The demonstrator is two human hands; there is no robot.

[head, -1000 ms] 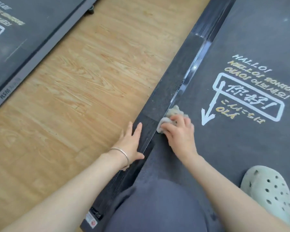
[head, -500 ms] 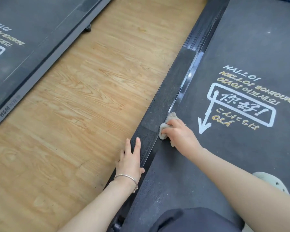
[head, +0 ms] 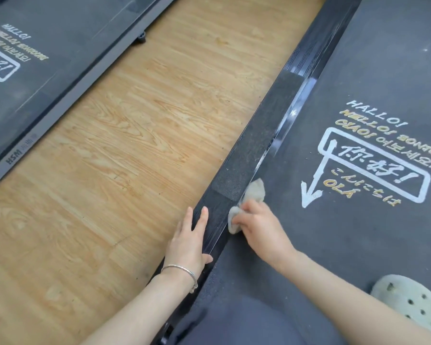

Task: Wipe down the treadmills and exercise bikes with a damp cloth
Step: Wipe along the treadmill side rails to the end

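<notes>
We have a single view, worn on the head: we look forward and steeply down, close above the treadmill (head: 373,70), its side rail (head: 259,150) running diagonally beside the wooden floor (head: 135,145).

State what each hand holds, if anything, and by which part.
The right hand grips the cloth by its bunched near end, fingers curled round it. The left hand holds nothing, resting flat on the side rail.

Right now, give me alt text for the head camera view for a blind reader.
A person's right hand grips a cloth against the seam between a treadmill's side rail and belt, while the left hand rests flat on the rail. Wood floor and a second treadmill lie to the left.
</notes>
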